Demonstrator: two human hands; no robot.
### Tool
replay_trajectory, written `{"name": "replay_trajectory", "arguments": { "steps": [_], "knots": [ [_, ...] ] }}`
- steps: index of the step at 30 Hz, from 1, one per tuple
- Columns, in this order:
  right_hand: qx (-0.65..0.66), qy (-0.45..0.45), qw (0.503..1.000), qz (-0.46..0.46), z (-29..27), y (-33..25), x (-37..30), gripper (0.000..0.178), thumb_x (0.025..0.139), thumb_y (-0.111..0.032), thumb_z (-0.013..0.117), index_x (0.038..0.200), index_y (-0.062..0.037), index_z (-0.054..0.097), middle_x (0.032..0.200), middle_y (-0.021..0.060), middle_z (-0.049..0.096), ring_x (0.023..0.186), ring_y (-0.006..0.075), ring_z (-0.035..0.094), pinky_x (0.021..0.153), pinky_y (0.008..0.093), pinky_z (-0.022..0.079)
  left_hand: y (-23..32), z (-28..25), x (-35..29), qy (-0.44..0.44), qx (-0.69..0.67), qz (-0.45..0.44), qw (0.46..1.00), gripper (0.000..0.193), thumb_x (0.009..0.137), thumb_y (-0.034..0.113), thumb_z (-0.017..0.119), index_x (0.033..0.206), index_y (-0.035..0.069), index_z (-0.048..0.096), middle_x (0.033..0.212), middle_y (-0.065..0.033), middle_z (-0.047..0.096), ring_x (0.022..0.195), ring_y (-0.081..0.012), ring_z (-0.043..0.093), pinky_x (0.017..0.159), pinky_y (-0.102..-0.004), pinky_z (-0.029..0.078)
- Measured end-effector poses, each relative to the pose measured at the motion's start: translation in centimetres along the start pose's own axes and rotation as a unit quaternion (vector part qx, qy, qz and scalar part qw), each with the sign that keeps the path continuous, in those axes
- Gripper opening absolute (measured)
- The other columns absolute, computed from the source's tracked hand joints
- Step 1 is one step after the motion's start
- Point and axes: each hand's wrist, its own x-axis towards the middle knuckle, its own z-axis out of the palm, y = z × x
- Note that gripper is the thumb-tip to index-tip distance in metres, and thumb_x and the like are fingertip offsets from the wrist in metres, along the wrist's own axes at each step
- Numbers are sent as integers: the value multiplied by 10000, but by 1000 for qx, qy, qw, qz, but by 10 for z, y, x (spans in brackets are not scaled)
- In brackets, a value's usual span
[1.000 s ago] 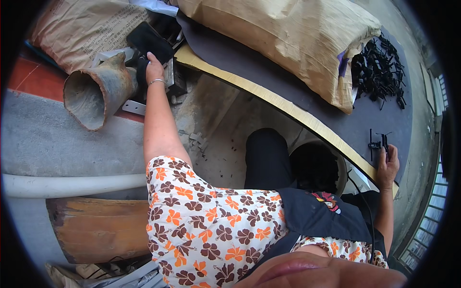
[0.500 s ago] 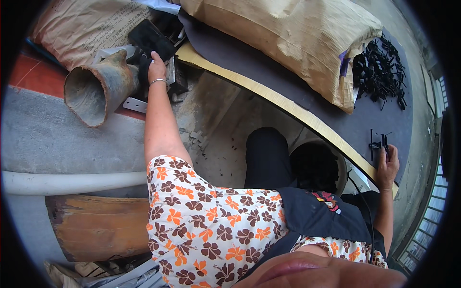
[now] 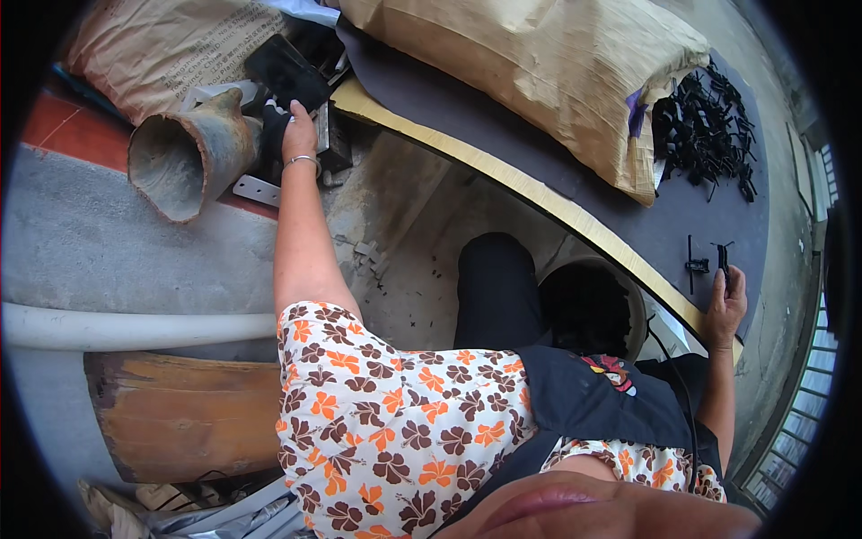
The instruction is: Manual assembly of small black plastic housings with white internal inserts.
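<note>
My right hand (image 3: 725, 305) is closed on a small black plastic part (image 3: 723, 255) with thin prongs, over the dark tabletop's right end. Just left of it a second black part (image 3: 697, 266), with a thin upright stem, rests on the table. Far to the left, my left hand (image 3: 299, 135) is closed beside a dark, boxy thing (image 3: 285, 72). Its thumb shows; the other fingers are mostly hidden among black pieces, and what they grip is unclear. A metal bracelet (image 3: 303, 162) circles that wrist.
A heap of black parts (image 3: 705, 130) lies beside a big brown paper sack (image 3: 539, 72) on the dark tabletop (image 3: 575, 184). A rusty, flared pipe (image 3: 184, 162) lies near my left forearm. Below the table's pale edge (image 3: 503, 175) stands a round bucket (image 3: 588, 310) with dark contents.
The part in my right hand has come apart from the one on the table, leaving a small gap. My left hand stays by the boxy thing; the view has shifted slightly.
</note>
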Motion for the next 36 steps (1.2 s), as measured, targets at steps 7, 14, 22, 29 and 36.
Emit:
{"name": "replay_trajectory", "arguments": {
  "steps": [7, 14, 22, 29, 36],
  "knots": [
    [134, -12, 991, 23, -17, -5, -11, 133, 905, -106, 536, 1003, -17, 518, 804, -44, 445, 687, 39, 396, 618, 179, 339, 156, -72, -130, -137, -200, 230, 942, 310, 835, 122, 592, 1121, 8, 560, 972, -131, 616, 781, -230, 594, 736, -317, 472],
    [22, -390, 908, -153, -18, -141, -10, 230, 706, -107, 653, 832, -12, 486, 566, 86, 417, 468, 193, 390, 455, 312, 326, 286, -121, -249, -392, -460, 319, 730, 368, 827, 183, 622, 1154, 31, 555, 1064, -153, 598, 822, -258, 607, 741, -334, 480],
    [260, -338, 903, -52, -6, -129, -40, 258, 791, -181, 605, 935, 20, 530, 675, 23, 478, 553, 125, 405, 506, 283, 354, 321, -137, -301, -553, -475, 266, 630, 428, 841, 191, 568, 1221, 20, 474, 1083, -191, 565, 1002, -321, 555, 850, -354, 438],
    [133, -212, 892, -377, -18, -146, -57, 348, 651, -59, 732, 943, -31, 545, 675, 73, 537, 522, 179, 515, 477, 288, 405, 337, -153, -325, -597, -516, -36, 614, 314, 912, 114, 474, 1198, -15, 494, 924, -66, 607, 820, -103, 538, 751, -263, 458],
    [249, -182, 949, -70, -5, -123, -59, 164, 826, -38, 627, 792, -34, 466, 659, -55, 409, 574, 15, 346, 495, 183, 298, 335, -156, -329, -614, -553, 32, 562, 281, 906, 143, 524, 1159, 21, 517, 784, 22, 560, 618, -26, 480, 549, -197, 416]
  ]
}}
